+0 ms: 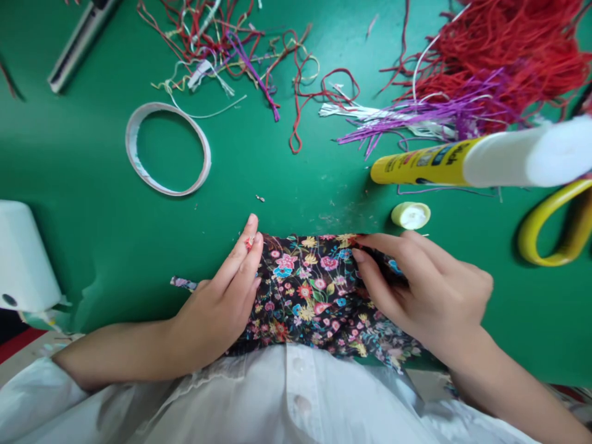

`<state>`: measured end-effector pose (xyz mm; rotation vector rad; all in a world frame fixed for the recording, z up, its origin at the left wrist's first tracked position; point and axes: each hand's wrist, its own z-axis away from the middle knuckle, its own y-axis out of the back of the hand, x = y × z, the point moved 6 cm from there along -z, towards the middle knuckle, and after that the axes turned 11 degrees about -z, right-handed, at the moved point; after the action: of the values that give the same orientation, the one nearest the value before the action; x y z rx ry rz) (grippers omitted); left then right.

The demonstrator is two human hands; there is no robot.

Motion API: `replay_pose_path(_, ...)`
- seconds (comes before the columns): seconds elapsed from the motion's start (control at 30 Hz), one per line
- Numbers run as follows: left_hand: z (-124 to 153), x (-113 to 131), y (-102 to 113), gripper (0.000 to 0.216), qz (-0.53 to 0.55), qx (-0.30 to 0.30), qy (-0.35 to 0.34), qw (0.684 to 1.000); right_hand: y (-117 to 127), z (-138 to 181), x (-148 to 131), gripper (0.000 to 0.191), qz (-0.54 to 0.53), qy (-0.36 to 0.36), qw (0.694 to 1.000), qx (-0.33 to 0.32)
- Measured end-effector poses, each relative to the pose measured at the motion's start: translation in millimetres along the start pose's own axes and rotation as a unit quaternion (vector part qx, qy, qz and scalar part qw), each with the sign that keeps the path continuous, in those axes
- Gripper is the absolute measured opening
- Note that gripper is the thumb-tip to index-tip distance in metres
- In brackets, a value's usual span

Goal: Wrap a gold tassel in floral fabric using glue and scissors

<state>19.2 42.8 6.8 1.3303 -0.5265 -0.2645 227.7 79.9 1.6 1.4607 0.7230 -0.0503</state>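
Observation:
A black fabric with a bright flower print (pixel 305 290) lies at the near edge of the green table, against the white shirt front. My left hand (pixel 222 302) rests along the cloth's left side, fingers stretched out and thumb side on the print. A tiny red patterned scrap (pixel 250 243) shows at those fingers; whether it is attached to the cloth I cannot tell. At the upper right corner, my right hand (pixel 425 290) pinches the cloth's far edge between thumb and forefinger; its other fingers are curled. Left of my left hand, a narrow patterned strip (pixel 182 283) sticks out.
Beyond the cloth are a yellow glue stick (pixel 425 162), its cap (pixel 411 216), and a tape ring (pixel 206 154). Red yarn (pixel 513 49) and purple strands (pixel 416 120) heap at far right. Yellow-handled scissors (pixel 527 237), a cutter (pixel 76 52) and a white device (pixel 25 259) flank.

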Motion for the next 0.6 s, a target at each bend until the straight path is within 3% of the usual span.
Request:
replay_pose_path(0.17, -2.0, -3.5, 4.0, 0.065, -0.056, -0.02, 0.004, 0.998, -1.1, -1.2, -2.9, 0.016, 0.039, 0.008, 0.999, -0.006)
replay_pose_path(0.4, -3.7, -0.4, 9.6, 0.049, -0.222, -0.032, -0.01, 0.974, -0.7, 0.1, -4.8, 0.03, 0.061, 0.045, 0.997, -0.008)
replay_pose_path(0.6, -4.8, -1.5, 9.5, 0.051, -0.236, -0.065, -0.001, 0.97, 0.9, -0.2, -1.7, 0.034, 0.073, 0.063, 0.994, -0.046)
